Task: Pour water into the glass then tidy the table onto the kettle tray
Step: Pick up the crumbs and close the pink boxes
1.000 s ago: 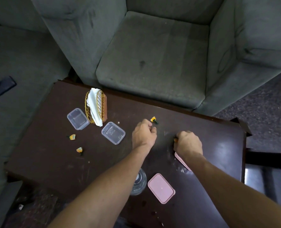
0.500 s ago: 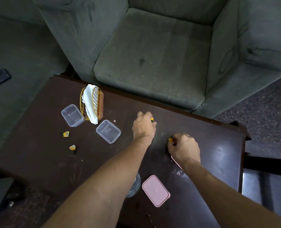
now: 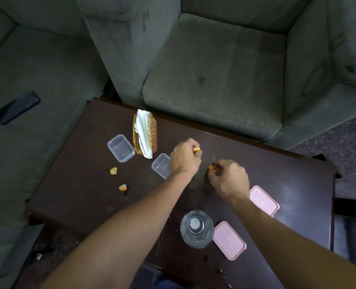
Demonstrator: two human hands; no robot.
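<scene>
Left hand was pinched shut on a small orange scrap above the dark table. Right hand was likewise pinched on another orange scrap, just beside the left. Glass stood upright near the front edge, between the forearms, touching a pink lid. Second pink lid lay partly under the right wrist. Two more scraps lay loose at left. Kettle tray wasn't visible.

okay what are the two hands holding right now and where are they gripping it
Each hand pinches a small orange scrap in its fingers: the left hand holds one at its fingertips, the right hand another. Which part of each is gripped cannot be told.
</scene>
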